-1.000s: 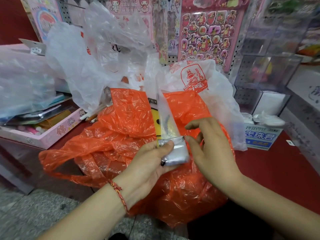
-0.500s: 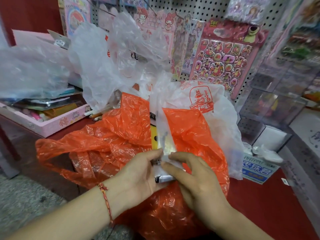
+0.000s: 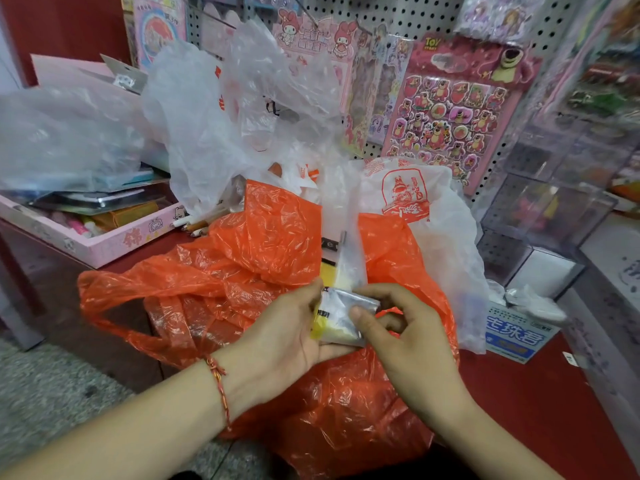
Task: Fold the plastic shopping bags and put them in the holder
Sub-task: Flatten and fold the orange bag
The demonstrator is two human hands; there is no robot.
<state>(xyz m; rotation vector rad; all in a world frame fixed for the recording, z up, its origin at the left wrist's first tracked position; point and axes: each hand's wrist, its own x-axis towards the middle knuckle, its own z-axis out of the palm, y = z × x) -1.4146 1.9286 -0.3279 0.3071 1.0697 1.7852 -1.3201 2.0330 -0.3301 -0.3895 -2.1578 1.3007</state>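
Observation:
A clear plastic bag with yellow and black print [image 3: 341,315] is folded into a small packet, with a narrow unfolded strip rising from it. My left hand [image 3: 287,336] cradles the packet from the left and below. My right hand [image 3: 405,337] pinches its right edge between thumb and curled fingers. Under both hands lies a crumpled orange bag [image 3: 263,258]. Behind it sit a white bag with a red logo [image 3: 408,199] and a heap of translucent white bags [image 3: 242,109]. No holder is recognisable in view.
A pink tray [image 3: 104,244] of stationery stands at the left on the red counter [image 3: 540,403]. A blue-and-white box [image 3: 516,336] sits right of the bags. Clear display boxes [image 3: 554,209] and a pegboard with sticker sheets [image 3: 446,109] close off the back and right.
The packet has been folded over once more along the strip, and my right hand has moved from beside it onto its right edge. The camera has tilted upward.

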